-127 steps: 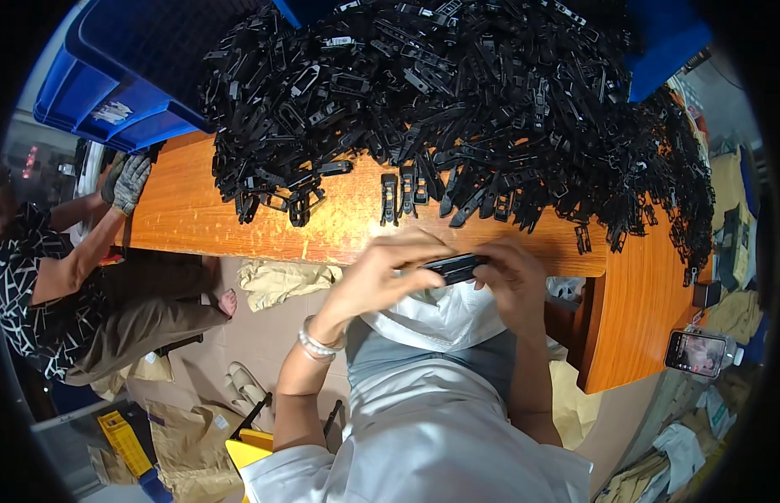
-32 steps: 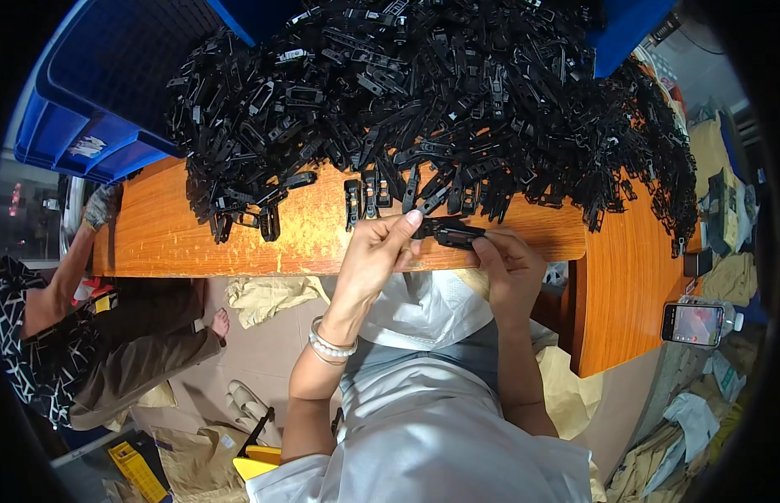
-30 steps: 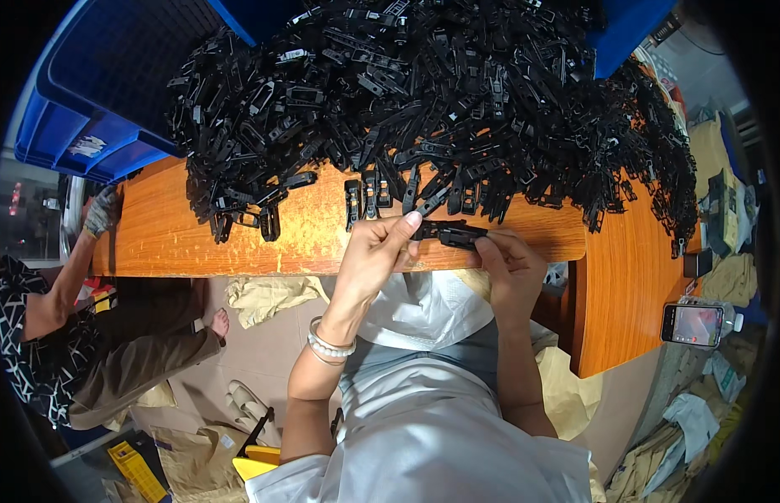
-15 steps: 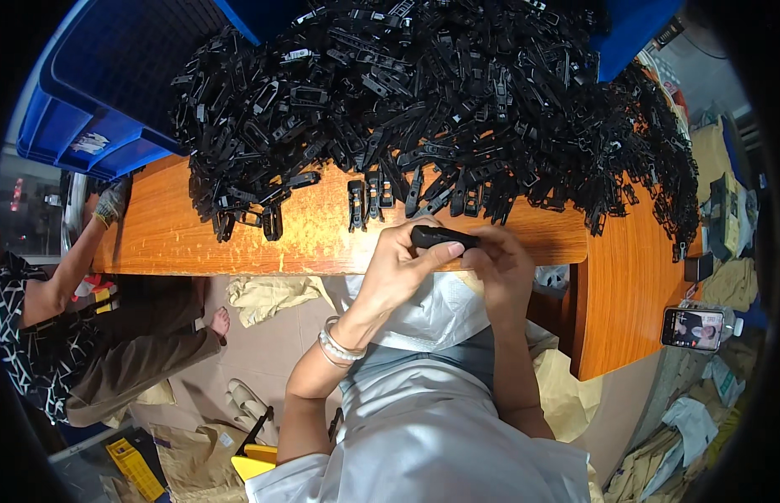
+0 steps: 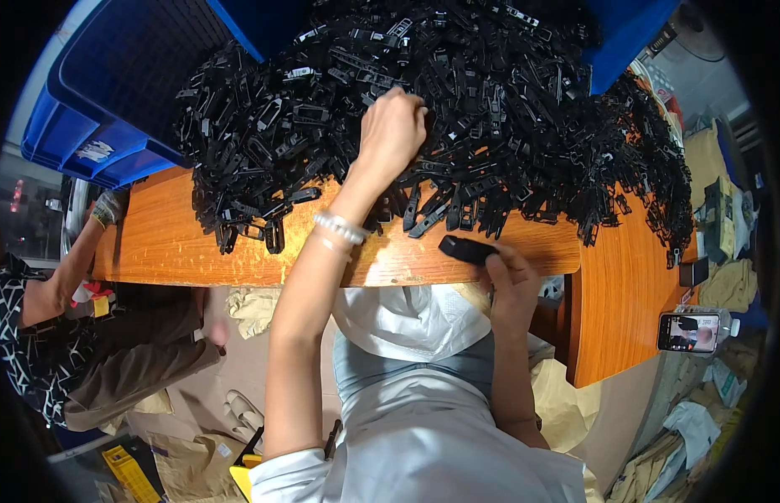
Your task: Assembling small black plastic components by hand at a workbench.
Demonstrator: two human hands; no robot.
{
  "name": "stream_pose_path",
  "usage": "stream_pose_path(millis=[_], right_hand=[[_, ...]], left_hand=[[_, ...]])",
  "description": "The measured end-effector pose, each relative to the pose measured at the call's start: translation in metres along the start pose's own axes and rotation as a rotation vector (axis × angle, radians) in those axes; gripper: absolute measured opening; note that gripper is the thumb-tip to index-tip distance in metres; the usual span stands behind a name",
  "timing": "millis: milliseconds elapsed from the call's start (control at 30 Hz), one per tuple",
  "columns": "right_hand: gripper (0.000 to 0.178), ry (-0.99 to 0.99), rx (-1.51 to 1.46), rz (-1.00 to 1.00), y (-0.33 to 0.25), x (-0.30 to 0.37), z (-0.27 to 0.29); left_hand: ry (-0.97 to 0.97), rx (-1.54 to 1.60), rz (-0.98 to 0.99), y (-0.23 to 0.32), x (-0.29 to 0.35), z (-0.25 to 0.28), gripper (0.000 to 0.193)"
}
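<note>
A big heap of small black plastic clip-like parts [image 5: 490, 109] covers the far part of the wooden table [image 5: 239, 264]. My left hand [image 5: 393, 132] is over the middle of this heap, its fingers curled and their tips pointing down and away. Whatever those fingers may grip is hidden. Close to the table's near edge, my right hand [image 5: 514, 281] pinches one elongated black plastic part [image 5: 468, 249] by its right end. That part sticks out to the left, just above the wood. Several loose black parts [image 5: 428, 214] lie along the heap's near side.
A blue plastic crate [image 5: 97, 134] stands tilted at the far left, with more blue panels behind the heap. A lit phone [image 5: 692, 332] is propped at the right. At the left edge, another person's gloved hand [image 5: 110, 208] rests by the table. White sheeting [image 5: 415, 323] lies below my hands.
My left hand has let go of the black part and moved far out onto the heap. My right hand keeps the part, now a little lower and to the right.
</note>
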State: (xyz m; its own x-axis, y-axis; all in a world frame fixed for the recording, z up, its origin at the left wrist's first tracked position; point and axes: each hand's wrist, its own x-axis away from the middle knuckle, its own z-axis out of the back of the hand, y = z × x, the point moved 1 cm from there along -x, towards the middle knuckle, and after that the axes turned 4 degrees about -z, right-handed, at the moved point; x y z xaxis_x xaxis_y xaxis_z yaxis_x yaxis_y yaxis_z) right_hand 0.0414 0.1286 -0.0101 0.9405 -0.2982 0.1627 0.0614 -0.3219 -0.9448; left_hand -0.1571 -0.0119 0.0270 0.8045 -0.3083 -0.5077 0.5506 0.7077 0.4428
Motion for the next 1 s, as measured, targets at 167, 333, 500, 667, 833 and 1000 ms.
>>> stream_pose_path(millis=[167,333,500,667,833,1000], right_hand=[[0.018,-0.051,0.007,-0.08,0.007,0.004,0.004],[0.018,-0.064,0.011,-0.068,0.013,0.006,0.0],[0.019,-0.036,0.005,-0.059,0.013,0.0,0.002],[0.018,-0.042,-0.082,-0.032,0.013,-0.01,0.008],[0.019,-0.193,0.003,0.061,-0.009,-0.012,-0.001],[0.023,-0.232,0.329,0.267,-0.013,-0.01,-0.004]], left_hand=[[-0.137,-0.423,-0.115,0.006,-0.028,-0.024,0.005],[-0.023,-0.385,-0.079,0.003,-0.025,-0.025,0.007],[0.284,-0.215,-0.097,0.021,0.009,0.007,0.019],[-0.155,0.902,0.473,0.029,0.067,0.032,0.019],[-0.508,0.869,0.157,0.043,0.097,0.055,0.048],[-0.605,0.571,-0.082,0.054,0.105,0.072,0.062]])
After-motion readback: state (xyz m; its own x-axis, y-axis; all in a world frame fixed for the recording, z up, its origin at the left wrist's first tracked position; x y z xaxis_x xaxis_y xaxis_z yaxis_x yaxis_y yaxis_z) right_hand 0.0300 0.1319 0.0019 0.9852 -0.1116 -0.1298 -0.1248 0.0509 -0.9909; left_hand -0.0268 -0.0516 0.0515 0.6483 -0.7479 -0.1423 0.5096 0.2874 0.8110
